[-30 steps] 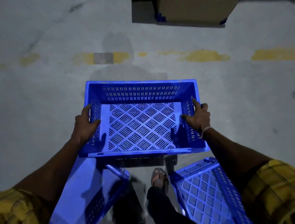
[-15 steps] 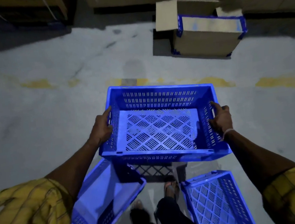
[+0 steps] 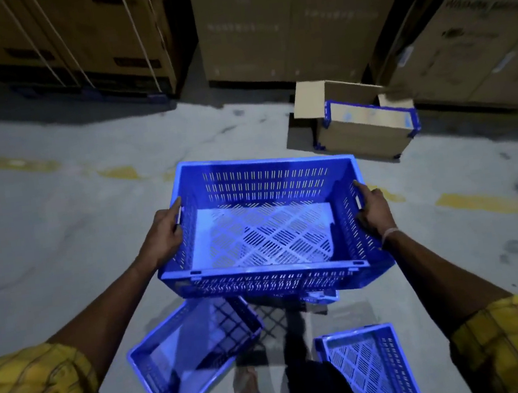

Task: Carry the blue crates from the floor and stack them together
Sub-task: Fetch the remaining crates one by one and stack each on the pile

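I hold a blue slatted crate [image 3: 262,183] in the air in front of me, its open top facing up. My left hand [image 3: 163,236] grips its left handle slot and my right hand [image 3: 372,212] grips its right handle slot. Two more blue crates lie on the grey floor below: one [image 3: 185,356] at my lower left, tilted, and one [image 3: 370,364] at my lower right beside my legs.
An open cardboard box with blue corner pieces [image 3: 363,129] stands on the floor ahead to the right. Tall cardboard cartons [image 3: 280,22] line the back. Worn yellow floor markings [image 3: 484,203] cross the concrete. My feet show between the two floor crates.
The held crate has risen and moved forward. My view has tilted up, bringing the tall cartons at the back into sight. The two floor crates have not moved.
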`<action>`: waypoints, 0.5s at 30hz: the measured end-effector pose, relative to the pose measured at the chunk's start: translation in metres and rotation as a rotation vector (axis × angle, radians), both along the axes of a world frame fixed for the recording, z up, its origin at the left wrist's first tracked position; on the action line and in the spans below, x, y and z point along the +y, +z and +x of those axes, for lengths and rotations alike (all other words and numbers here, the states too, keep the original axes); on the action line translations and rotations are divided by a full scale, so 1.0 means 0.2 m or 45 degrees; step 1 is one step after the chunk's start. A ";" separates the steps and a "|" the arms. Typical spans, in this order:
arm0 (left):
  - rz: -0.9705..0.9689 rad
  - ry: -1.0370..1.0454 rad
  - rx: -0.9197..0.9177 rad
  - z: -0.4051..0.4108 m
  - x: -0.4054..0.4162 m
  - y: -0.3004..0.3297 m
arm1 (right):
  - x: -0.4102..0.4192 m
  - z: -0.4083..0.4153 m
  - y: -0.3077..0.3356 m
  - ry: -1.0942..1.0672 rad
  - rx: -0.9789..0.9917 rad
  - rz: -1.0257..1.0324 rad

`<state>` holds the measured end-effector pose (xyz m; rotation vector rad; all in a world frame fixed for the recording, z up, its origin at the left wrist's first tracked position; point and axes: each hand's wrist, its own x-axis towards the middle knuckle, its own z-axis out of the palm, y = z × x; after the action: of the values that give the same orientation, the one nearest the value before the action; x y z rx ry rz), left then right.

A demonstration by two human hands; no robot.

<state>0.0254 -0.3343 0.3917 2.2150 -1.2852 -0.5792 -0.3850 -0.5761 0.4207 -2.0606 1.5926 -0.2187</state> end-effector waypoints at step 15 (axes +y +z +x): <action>-0.131 0.682 -0.008 -0.37 1.01 0.26 | 0.25 0.36 0.22 0.579 0.008 -0.048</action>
<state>-0.0495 -0.1313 0.4444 2.3359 -0.6538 -0.2896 -0.3125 -0.5265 0.4641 -2.3857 1.0880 -0.0774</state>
